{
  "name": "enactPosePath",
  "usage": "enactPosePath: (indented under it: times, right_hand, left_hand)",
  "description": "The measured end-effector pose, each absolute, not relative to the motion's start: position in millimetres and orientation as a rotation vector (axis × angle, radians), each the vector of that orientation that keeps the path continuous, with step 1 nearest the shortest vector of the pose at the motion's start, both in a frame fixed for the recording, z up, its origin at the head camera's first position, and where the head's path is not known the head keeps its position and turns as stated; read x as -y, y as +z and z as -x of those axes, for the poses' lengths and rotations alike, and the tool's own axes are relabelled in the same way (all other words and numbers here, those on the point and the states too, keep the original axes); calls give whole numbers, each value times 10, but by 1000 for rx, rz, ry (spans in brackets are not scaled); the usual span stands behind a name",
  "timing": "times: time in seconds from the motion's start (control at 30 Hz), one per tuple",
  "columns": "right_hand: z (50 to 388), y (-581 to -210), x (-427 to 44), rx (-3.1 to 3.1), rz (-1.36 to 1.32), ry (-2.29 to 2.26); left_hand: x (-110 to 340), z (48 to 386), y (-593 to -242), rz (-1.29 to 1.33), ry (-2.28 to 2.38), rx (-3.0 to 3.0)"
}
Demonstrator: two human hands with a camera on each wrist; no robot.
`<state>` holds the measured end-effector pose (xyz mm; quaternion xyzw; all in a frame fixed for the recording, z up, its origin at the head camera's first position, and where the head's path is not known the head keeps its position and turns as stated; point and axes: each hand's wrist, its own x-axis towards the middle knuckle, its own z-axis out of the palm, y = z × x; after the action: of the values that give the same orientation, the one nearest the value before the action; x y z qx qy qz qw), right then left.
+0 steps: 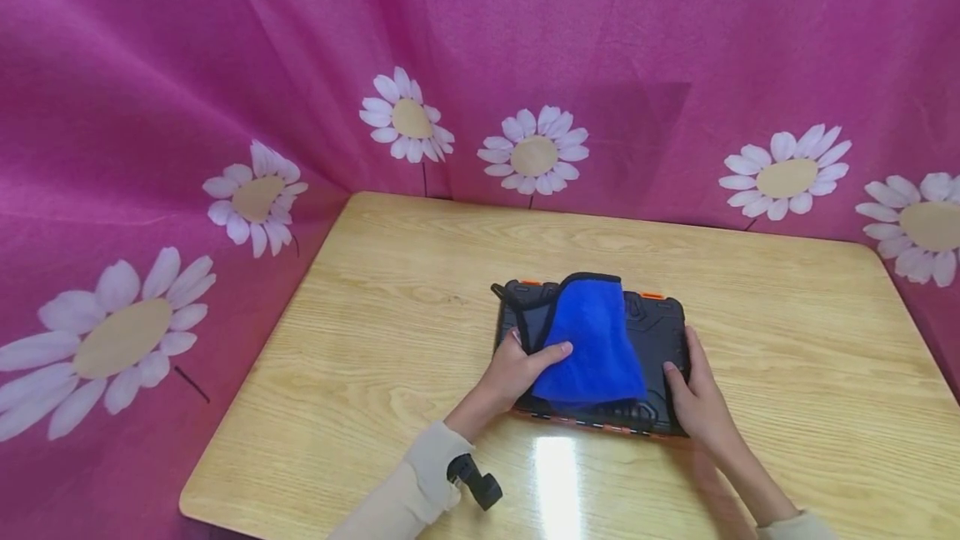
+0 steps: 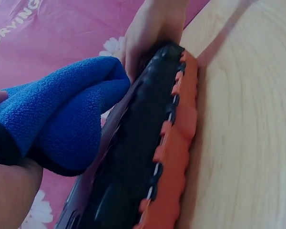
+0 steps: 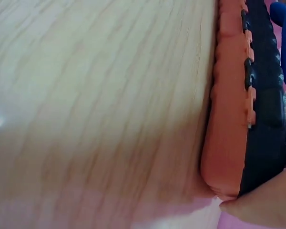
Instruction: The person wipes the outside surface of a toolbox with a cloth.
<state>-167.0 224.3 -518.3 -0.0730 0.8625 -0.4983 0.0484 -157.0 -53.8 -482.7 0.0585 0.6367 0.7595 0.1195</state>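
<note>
A flat plastic case (image 1: pixel 662 332) with a black lid and an orange base (image 2: pixel 174 176) lies on the wooden table, its hinged side toward me. My left hand (image 1: pixel 517 369) pinches a folded blue cloth (image 1: pixel 596 340) with black edging, thumb on top, over the left and middle of the lid. In the left wrist view the cloth (image 2: pixel 71 109) bulges out from that hand's grip above the case. My right hand (image 1: pixel 701 402) holds the case's right end, thumb on the lid and fingers along the side. Its fingertips are partly hidden.
The light wooden table (image 1: pixel 390 298) reaches out on all sides of the case. A pink curtain (image 1: pixel 637 40) with large white daisies hangs behind and to the left. A black strap with a mount (image 1: pixel 474 480) sits on my left wrist.
</note>
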Motion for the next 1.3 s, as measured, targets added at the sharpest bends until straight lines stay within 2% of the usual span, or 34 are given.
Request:
enactPosePath:
  times: [0.27,0.47,0.83,1.3]
  right_hand:
    - [1671,-5189,-2276,-2538,112,-1510]
    - [1691,-5206,-2311,-2449,40,-1520]
    - [1673,-5216,-2301,-2449,71,-1553]
    - [1662,-5243,-2305,-2510,70,-1507]
  left_hand:
    - [713,1681,-4795,-146,2208,-2045]
    - [863,1740,-4746,52,2202,-2152]
    - [1188,1883,-4695,139,2170,-2369]
    - [1265,1955,-4682,317,2122,-2578]
